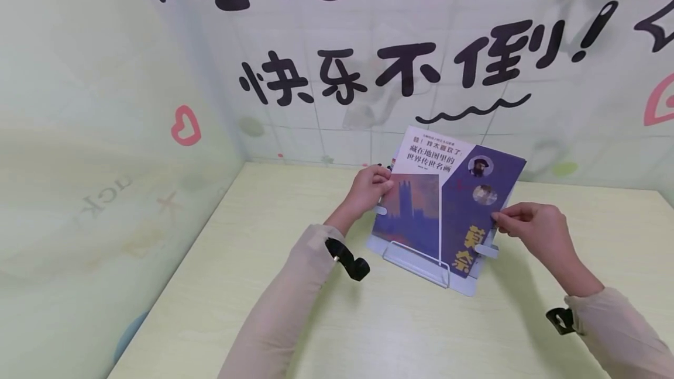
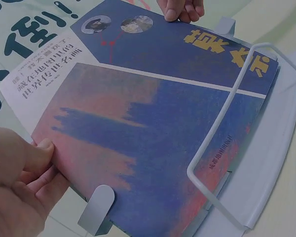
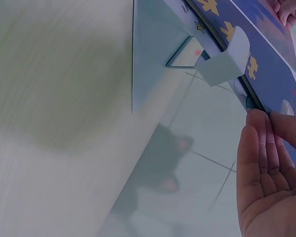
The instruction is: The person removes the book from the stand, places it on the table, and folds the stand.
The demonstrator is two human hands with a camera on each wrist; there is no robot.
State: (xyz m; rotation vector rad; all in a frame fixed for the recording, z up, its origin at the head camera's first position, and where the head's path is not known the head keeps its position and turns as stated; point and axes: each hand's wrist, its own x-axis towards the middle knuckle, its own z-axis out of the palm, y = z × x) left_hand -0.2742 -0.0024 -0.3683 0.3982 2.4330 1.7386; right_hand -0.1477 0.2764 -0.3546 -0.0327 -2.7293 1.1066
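Note:
A book (image 1: 413, 212) with a blue and orange painted cover and yellow characters leans back on a white metal book stand (image 1: 464, 286). My left hand (image 1: 368, 190) pinches its left edge, thumb (image 2: 45, 148) on the cover. On the opposite edge my right hand (image 1: 539, 224) pinches the book between thumb and fingers, just above the stand's right side clip (image 3: 227, 61). The left clip (image 2: 97, 210) overlaps the cover's lower left edge. Across the bottom front runs the wire holder (image 2: 214, 129). Another printed cover shows partly behind the book's right edge.
The stand is on a pale wooden table (image 1: 253, 233). Behind it hangs a whitish backdrop (image 1: 316, 127) with large black characters, and another pale sheet (image 1: 105, 133) with a pink heart lines the left side. Each wrist wears a black strap mount (image 1: 347, 259).

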